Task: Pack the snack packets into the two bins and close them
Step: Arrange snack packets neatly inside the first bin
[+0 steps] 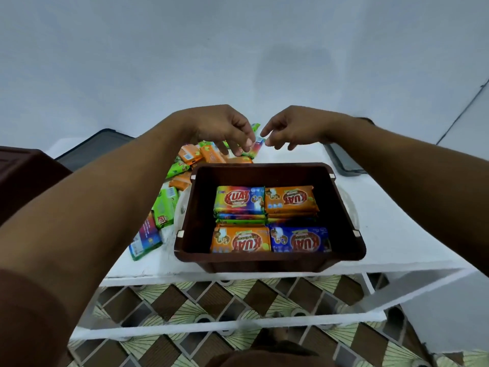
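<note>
Reaching past the brown bin, I have my left hand curled down on a rainbow-coloured packet at the far end of the loose pile, pinching it. My right hand meets the packet's other end with its fingertips; I cannot tell whether it grips or only touches. The bin holds four stacks of packets and sits right at the table's near edge. My worry is that such a light pinch lets the slick wrapper slip and drop outside, or that a low forearm nudges the bin over the edge.
</note>
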